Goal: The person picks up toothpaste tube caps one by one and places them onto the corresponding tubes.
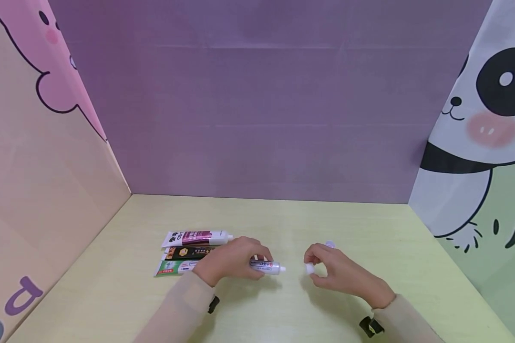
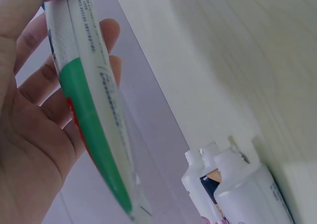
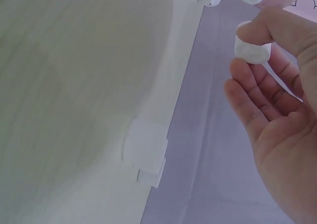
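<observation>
My left hand (image 1: 239, 257) holds a toothpaste tube (image 1: 266, 267) above the table, its bare nozzle pointing right. Green, red and white show on this tube in the left wrist view. My right hand (image 1: 343, 272) pinches a white cap (image 3: 252, 51) between thumb and fingers, a short gap away from the nozzle. Left of the hands lie three more tubes side by side: a white and purple one (image 1: 197, 237), a black one (image 1: 190, 253) and a green and white one (image 1: 178, 267). The left hand partly hides the lower two. Their nozzles look uncapped in the left wrist view.
Behind the right hand, white caps (image 3: 146, 144) lie on the pale wooden table (image 1: 274, 314); the hand partly hides them in the head view. A purple wall (image 1: 266, 105) closes off the back, and printed panels stand at both sides.
</observation>
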`<act>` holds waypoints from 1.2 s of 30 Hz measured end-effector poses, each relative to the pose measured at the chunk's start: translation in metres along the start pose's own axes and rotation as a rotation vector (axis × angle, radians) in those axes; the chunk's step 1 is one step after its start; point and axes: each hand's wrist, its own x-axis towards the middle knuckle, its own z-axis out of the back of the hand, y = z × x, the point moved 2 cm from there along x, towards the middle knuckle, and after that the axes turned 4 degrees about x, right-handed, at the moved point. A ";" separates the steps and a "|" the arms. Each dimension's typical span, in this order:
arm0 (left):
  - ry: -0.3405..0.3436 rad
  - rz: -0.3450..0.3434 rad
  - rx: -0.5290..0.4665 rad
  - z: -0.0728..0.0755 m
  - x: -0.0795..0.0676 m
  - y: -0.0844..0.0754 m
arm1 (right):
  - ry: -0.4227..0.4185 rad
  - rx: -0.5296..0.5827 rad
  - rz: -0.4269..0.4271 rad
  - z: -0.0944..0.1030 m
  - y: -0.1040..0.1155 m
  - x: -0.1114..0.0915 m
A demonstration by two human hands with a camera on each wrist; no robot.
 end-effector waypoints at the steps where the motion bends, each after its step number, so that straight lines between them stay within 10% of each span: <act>1: 0.001 -0.001 -0.004 0.000 0.001 0.000 | -0.002 0.009 -0.001 -0.001 0.000 0.000; 36: 0.033 -0.008 -0.098 -0.009 0.017 -0.009 | -0.068 0.140 0.009 -0.019 0.007 0.010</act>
